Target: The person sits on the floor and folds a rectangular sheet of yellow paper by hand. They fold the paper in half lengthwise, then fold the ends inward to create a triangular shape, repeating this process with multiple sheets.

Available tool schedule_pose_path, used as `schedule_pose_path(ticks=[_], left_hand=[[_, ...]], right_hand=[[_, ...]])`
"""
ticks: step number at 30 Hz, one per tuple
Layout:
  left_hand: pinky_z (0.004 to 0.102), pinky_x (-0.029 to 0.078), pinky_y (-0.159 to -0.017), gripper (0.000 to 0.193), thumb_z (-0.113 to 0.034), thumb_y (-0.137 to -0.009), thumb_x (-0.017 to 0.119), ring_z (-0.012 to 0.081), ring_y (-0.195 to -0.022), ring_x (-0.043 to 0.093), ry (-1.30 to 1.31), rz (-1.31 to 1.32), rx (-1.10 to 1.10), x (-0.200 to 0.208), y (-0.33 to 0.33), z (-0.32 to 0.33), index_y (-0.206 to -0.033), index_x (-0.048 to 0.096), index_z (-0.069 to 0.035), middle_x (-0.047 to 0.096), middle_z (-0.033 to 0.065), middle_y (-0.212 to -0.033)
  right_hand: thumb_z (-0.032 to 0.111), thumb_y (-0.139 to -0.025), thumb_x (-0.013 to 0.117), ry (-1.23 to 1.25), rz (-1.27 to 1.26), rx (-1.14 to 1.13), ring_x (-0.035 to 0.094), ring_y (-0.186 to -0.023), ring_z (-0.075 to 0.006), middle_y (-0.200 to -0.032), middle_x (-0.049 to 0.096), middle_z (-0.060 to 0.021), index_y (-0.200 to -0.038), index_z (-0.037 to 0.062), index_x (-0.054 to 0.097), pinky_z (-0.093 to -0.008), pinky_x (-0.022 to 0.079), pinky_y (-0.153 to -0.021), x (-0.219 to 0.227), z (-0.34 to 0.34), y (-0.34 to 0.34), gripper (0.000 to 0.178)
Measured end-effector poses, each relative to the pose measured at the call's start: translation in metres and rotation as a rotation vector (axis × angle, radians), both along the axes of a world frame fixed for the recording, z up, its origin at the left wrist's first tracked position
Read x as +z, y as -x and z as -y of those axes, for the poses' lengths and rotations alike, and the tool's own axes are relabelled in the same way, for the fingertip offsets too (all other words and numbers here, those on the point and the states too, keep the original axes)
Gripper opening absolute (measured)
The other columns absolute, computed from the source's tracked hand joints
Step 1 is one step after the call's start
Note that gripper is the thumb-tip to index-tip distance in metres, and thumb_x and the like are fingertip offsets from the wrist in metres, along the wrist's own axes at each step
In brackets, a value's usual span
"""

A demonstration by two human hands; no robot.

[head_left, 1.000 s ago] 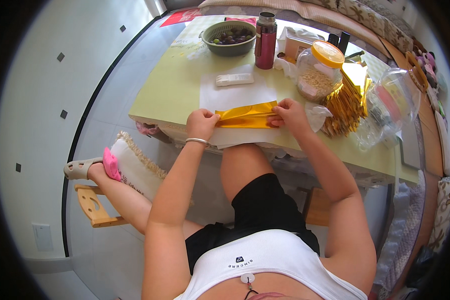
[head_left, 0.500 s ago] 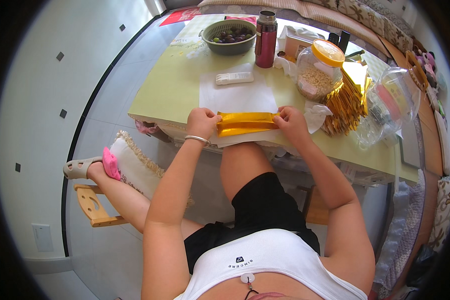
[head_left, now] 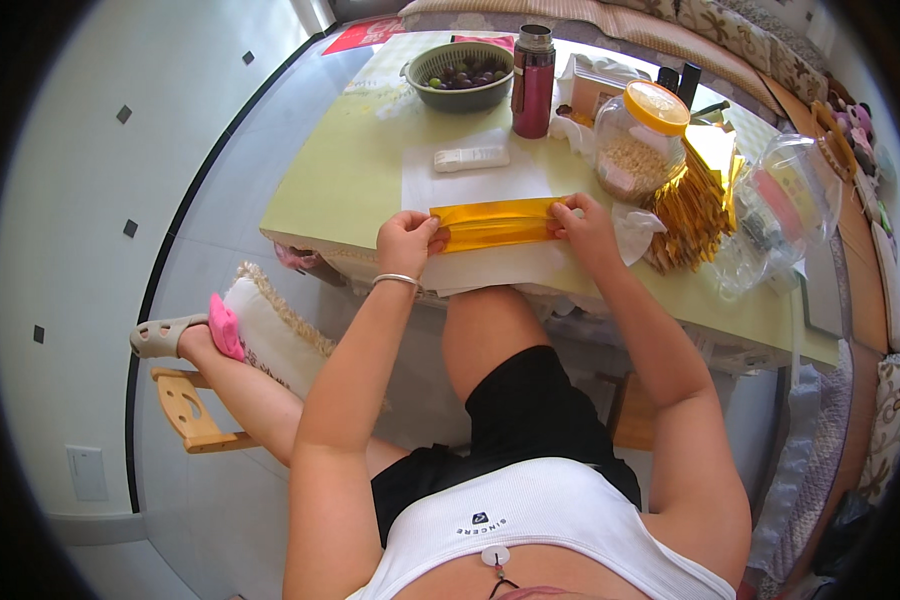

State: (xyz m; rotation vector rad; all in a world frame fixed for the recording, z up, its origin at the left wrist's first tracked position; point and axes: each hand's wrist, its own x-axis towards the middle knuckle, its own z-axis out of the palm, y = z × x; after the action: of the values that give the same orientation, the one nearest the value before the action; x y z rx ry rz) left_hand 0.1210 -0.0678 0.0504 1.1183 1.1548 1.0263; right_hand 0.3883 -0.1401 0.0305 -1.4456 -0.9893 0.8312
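A strip of folded gold foil paper (head_left: 500, 226) is stretched between my hands above the table's near edge. My left hand (head_left: 407, 240) pinches its left end, with a bracelet on that wrist. At the other end my right hand (head_left: 583, 230) grips it between thumb and fingers. Creases run along the strip's length. Beneath it lie white paper sheets (head_left: 490, 268), and a white soft packet (head_left: 471, 158) rests on them farther back. A thick bundle of folded gold paper (head_left: 692, 222) sits to the right of my right hand.
At the back stand a grey-green colander (head_left: 432, 92) of grapes and a magenta flask (head_left: 533, 90). Right of them are a clear jar (head_left: 625, 160) with an orange lid and a tissue box (head_left: 592, 88). A clear plastic container (head_left: 785, 200) lies near the right edge.
Both hands have moved slightly up and away from me with the gold strip. Its upper flap now stands higher, and the strip looks wider and flatter.
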Motion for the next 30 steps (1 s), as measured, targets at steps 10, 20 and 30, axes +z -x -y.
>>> schedule_pose_path(ticks=[10, 20, 30], left_hand=[[0.0272, 0.055, -0.064, 0.01, -0.008, -0.083, 0.07, 0.0149, -0.068, 0.068, -0.11, -0.319, -0.074, -0.01, 0.004, -0.005, -0.082, 0.068, 0.002, 0.071, 0.0086, -0.077], [0.0329, 0.053, -0.067, 0.02, -0.017, -0.071, 0.074, 0.0217, -0.068, 0.063, -0.422, -0.673, -0.097, -0.019, 0.004, -0.001, -0.073, 0.069, 0.003, 0.066, 0.0145, -0.078], [0.0308, 0.053, -0.074, 0.043, -0.006, -0.06, 0.088, 0.0178, -0.077, 0.056, -0.495, -0.76, -0.244, -0.008, 0.002, 0.017, -0.096, 0.067, 0.002, 0.056, 0.0083, -0.098]], right_hand=[[0.017, -0.078, 0.071, -0.073, 0.426, -0.047, 0.068, -0.084, -0.0299, -0.102, 0.07, -0.0205, -0.069, -0.0037, 0.062, -0.0386, 0.053, -0.076, -0.021, -0.005, -0.017, 0.024], [0.012, -0.077, 0.068, -0.083, 0.615, -0.019, 0.066, -0.09, -0.0347, -0.103, 0.069, -0.0219, -0.07, -0.0041, 0.059, -0.041, 0.052, -0.079, -0.004, 0.002, -0.012, 0.02], [0.012, -0.077, 0.068, -0.088, 0.616, -0.022, 0.066, -0.09, -0.0339, -0.103, 0.069, -0.0213, -0.07, -0.0042, 0.059, -0.0403, 0.052, -0.079, -0.008, 0.002, -0.018, 0.02]])
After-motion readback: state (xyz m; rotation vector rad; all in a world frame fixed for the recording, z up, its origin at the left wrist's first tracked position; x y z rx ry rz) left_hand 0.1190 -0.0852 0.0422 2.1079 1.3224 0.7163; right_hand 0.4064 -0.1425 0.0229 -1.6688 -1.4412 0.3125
